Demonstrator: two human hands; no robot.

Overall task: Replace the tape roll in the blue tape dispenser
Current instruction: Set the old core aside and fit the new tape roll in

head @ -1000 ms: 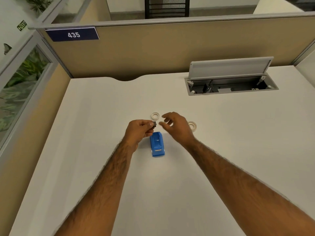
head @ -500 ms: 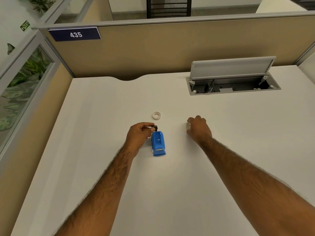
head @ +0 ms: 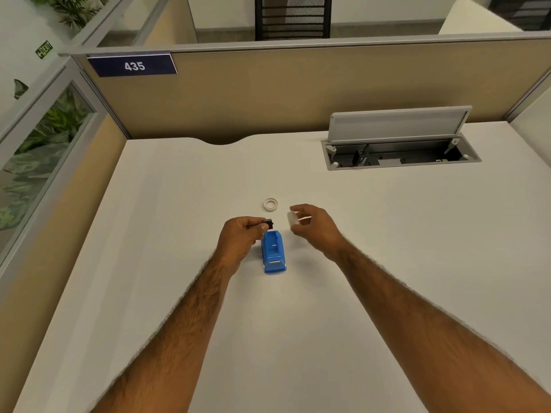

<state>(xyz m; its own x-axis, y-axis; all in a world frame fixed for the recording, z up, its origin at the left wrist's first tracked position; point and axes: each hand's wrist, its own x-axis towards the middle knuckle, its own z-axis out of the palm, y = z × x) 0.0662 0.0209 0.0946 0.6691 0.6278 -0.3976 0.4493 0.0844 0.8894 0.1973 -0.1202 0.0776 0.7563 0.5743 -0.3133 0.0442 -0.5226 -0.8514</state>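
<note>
Head view: blue dispenser (head: 273,253) sits empty on tabletop (head: 387,263). Black spindle (head: 268,224) pinched in left hand (head: 241,236), new roll (head: 293,219) gripped in right hand (head: 316,226). Old ring (head: 270,204) lies discarded. Mounting and reinsertion judged outstanding.

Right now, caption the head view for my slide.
Left hand holds black spool, right hand a tape roll, above the empty blue dispenser.

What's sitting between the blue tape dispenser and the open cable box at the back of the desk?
In the head view, only the small white ring lies between the blue tape dispenser and cable box; otherwise bare desk.
</note>
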